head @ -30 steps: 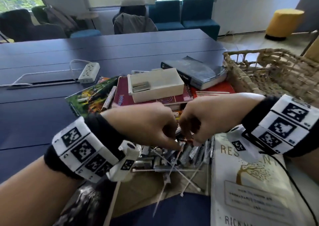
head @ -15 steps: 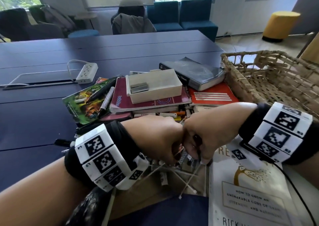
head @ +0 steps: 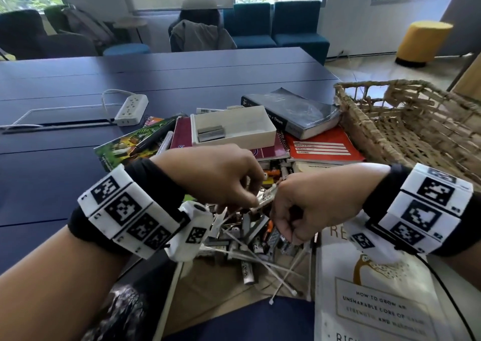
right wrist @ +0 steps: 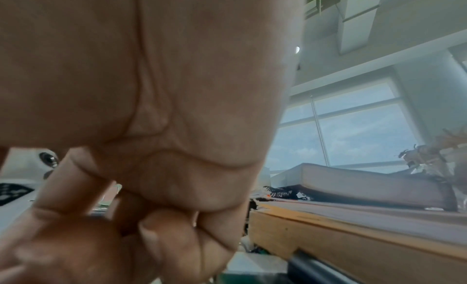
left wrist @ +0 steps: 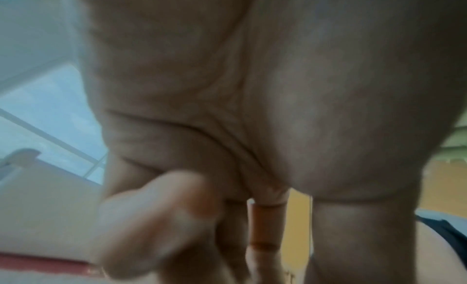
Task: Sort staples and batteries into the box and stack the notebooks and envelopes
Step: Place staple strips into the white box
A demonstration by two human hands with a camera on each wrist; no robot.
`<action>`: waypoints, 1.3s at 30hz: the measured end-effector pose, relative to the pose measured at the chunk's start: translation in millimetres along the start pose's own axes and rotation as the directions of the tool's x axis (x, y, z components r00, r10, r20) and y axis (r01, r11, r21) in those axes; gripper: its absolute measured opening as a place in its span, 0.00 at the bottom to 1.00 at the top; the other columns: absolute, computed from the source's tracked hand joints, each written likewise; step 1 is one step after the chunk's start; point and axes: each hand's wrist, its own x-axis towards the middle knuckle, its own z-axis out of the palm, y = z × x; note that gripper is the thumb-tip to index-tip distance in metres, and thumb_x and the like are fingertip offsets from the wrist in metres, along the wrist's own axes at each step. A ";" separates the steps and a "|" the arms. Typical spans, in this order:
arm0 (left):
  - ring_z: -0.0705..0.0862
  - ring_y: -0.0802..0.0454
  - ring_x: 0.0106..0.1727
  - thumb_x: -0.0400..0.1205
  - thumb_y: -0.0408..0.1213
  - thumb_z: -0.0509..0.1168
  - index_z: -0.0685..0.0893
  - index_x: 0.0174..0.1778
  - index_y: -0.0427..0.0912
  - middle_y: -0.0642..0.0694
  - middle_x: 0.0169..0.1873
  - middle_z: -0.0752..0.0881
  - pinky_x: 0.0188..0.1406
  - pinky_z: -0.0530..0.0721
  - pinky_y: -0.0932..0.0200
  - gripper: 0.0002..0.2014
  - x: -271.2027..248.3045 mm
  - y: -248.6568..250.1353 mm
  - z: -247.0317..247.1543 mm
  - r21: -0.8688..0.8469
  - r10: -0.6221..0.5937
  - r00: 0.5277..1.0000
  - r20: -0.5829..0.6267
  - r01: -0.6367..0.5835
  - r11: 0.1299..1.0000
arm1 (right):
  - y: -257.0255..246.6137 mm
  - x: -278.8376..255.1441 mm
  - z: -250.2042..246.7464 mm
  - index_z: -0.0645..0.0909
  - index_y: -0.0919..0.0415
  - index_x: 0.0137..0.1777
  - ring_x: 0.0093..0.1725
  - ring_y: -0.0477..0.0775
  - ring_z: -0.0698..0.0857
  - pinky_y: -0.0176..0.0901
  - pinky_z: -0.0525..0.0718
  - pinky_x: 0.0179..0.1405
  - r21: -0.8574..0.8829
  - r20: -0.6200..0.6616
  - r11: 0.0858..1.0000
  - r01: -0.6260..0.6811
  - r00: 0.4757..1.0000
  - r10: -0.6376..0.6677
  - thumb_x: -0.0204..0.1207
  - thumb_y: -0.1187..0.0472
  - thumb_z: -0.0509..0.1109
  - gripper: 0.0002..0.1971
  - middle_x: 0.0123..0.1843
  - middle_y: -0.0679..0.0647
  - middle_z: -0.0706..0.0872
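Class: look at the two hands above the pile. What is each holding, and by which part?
Left hand and right hand each pinch one end of a small pale strip; what it is cannot be told.

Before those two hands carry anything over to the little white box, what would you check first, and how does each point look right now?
1. Left hand has a firm pinch: cannot tell; fingers curl on something small and pale, identity unclear.
2. Right hand grip: cannot tell; fingers curled, contents hidden.
3. White box open with room: ok; only staple strips in one end.
4. Box steady: cannot tell; it sits on a maroon notebook.
5. Pile untangled: not ok; cable ties cross the batteries.
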 end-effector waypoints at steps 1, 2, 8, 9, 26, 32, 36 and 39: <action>0.88 0.55 0.27 0.85 0.41 0.72 0.86 0.41 0.43 0.50 0.29 0.90 0.28 0.85 0.59 0.09 -1.6 -1.2 -3.0 -0.047 -0.015 1.000 -0.009 0.014 0.999 | -0.2 -0.7 0.4 0.89 0.50 0.41 0.34 0.37 0.82 0.32 0.79 0.35 0.005 -0.017 1.000 0.005 1.000 -0.005 0.76 0.63 0.76 0.06 0.36 0.43 0.88; 0.90 0.51 0.28 0.86 0.41 0.71 0.86 0.42 0.41 0.48 0.30 0.91 0.30 0.86 0.55 0.09 -2.8 -2.0 -6.0 -0.097 -0.022 1.000 -0.023 0.019 0.995 | -0.5 -1.3 0.8 0.88 0.51 0.41 0.33 0.38 0.81 0.32 0.79 0.34 0.009 -0.035 1.000 0.009 0.999 -0.008 0.76 0.63 0.76 0.06 0.37 0.45 0.88; 0.90 0.47 0.29 0.85 0.39 0.71 0.85 0.45 0.37 0.41 0.34 0.91 0.27 0.86 0.58 0.09 -7.8 -10.7 -21.4 -0.274 0.023 0.951 -0.309 -0.112 0.955 | -1.0 -4.2 -9.1 0.86 0.53 0.41 0.31 0.41 0.80 0.34 0.79 0.34 0.087 -0.198 0.993 0.086 0.978 -0.068 0.76 0.63 0.76 0.05 0.36 0.44 0.87; 0.90 0.44 0.29 0.85 0.39 0.72 0.85 0.46 0.36 0.40 0.34 0.91 0.28 0.87 0.56 0.09 -7.5 -13.2 -23.1 -0.310 0.020 0.933 -0.360 -0.140 0.940 | 0.8 -3.6 -12.1 0.87 0.53 0.41 0.31 0.40 0.80 0.33 0.79 0.34 0.119 -0.233 0.988 0.100 0.970 -0.070 0.77 0.63 0.76 0.05 0.35 0.43 0.86; 0.85 0.49 0.32 0.85 0.38 0.72 0.85 0.46 0.40 0.42 0.37 0.89 0.27 0.80 0.61 0.06 13.6 -59.8 -34.8 -0.497 -0.206 0.554 -0.806 -0.446 0.744 | 27.7 12.6 -53.7 0.88 0.68 0.56 0.35 0.39 0.87 0.30 0.84 0.38 0.349 -0.820 0.820 0.454 0.571 0.034 0.80 0.72 0.74 0.07 0.44 0.56 0.93; 0.87 0.52 0.30 0.87 0.38 0.70 0.84 0.50 0.37 0.44 0.41 0.92 0.26 0.81 0.61 0.07 26.4 -78.2 -42.9 -0.493 -0.311 0.410 -0.857 -0.480 0.725 | 38.1 31.7 -86.2 0.89 0.63 0.56 0.44 0.51 0.90 0.43 0.84 0.43 0.388 -0.921 0.642 0.661 0.253 0.296 0.82 0.70 0.74 0.06 0.47 0.57 0.94; 0.91 0.46 0.36 0.88 0.36 0.68 0.83 0.52 0.37 0.42 0.44 0.93 0.32 0.87 0.57 0.05 33.6 -85.9 -40.1 -0.541 -0.375 0.394 -0.839 -0.525 0.658 | 39.6 53.1 -96.9 0.88 0.62 0.55 0.44 0.51 0.90 0.41 0.84 0.43 0.393 -0.889 0.512 0.764 0.173 0.425 0.81 0.69 0.75 0.05 0.45 0.56 0.94; 0.92 0.45 0.40 0.88 0.36 0.68 0.85 0.54 0.37 0.41 0.44 0.93 0.36 0.87 0.57 0.06 41.4 -95.2 -38.6 -0.538 -0.382 0.382 -0.841 -0.521 0.663 | 41.6 72.7 -102.4 0.88 0.61 0.52 0.43 0.50 0.90 0.39 0.84 0.41 0.392 -0.855 0.428 0.814 0.152 0.495 0.81 0.69 0.75 0.04 0.44 0.56 0.93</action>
